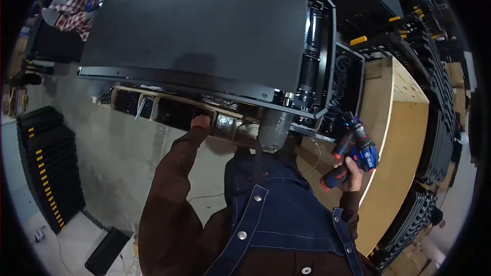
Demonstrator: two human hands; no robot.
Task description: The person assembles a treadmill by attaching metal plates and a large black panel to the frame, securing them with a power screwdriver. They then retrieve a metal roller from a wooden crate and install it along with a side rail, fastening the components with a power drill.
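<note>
My left hand [202, 121] reaches down into a compartment of the long wooden parts tray [156, 108], its fingers hidden behind the knuckles and the tray's walls. Small shiny parts [225, 121] fill the compartment just right of it. My right hand [352, 175] is wrapped round a blue, black and red cordless drill [365, 154], off to the right of my body, its chuck pointing away from me. Ahead of both hands stands a large dark grey panelled machine or treadmill deck [204, 30], its near edge overhanging the tray.
A dark grey cylinder with lettering [275, 129] stands at the deck's near right corner. To the right is a plywood crate [396, 138]. Stacks of black parts with yellow marks [48, 168] line both sides. Another person in a checked shirt [76, 5] is at far left.
</note>
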